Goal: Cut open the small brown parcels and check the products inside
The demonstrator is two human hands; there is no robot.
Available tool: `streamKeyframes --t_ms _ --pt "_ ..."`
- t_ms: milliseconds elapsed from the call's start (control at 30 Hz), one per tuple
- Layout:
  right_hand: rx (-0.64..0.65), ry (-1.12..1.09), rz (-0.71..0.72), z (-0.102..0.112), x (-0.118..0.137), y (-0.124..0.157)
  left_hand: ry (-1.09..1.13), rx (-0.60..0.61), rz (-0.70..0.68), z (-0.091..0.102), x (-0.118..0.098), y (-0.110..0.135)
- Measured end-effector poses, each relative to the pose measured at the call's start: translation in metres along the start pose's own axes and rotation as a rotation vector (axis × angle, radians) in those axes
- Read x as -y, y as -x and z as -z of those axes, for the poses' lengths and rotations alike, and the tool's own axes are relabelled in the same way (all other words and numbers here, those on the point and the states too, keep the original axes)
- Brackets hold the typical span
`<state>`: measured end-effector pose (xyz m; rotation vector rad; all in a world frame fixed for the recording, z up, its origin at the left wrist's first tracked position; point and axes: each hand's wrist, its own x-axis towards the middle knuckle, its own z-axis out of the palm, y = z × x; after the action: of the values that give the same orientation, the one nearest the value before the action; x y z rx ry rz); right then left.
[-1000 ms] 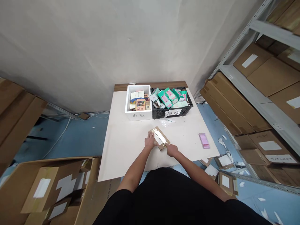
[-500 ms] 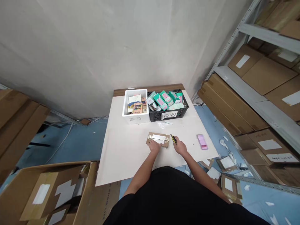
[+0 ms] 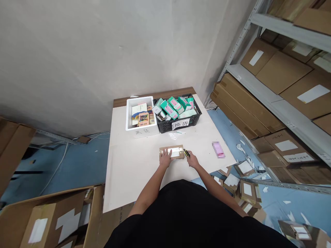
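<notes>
Table (image 3: 129,172); parcel (image 3: 172,152) between left hand (image 3: 164,159), right hand (image 3: 192,160)

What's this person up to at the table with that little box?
A person stands at a white table, working with bare hands. The left hand steadies a small cardboard parcel with a white label, lying flat on the table. The right hand grips a yellow and black cutter with its tip at the parcel's right end. Behind the parcel stand a white foam box and a black crate, both filled with small packages.
</notes>
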<state>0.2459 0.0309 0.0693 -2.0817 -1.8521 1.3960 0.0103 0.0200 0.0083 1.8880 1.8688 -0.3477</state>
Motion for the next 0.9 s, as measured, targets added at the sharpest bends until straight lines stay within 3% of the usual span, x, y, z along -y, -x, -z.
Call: streamKeyframes --t_ms 167,400,800,900 --pt "-0.072 0.171 0.021 -0.003 0.007 -0.006 0.017 -0.001 -0.003 -0.001 0.000 -0.003" --pt "-0.048 0.303 -0.007 -0.009 0.012 0.002 0.029 -0.017 0.008 -0.001 -0.003 0.000" --pt "-0.027 0.323 -0.016 -0.022 0.005 0.020 0.007 -0.006 0.006 0.003 -0.004 0.003" --pt "-0.105 0.233 -0.004 -0.025 -0.008 0.024 0.012 -0.022 -0.007 0.011 -0.002 0.001"
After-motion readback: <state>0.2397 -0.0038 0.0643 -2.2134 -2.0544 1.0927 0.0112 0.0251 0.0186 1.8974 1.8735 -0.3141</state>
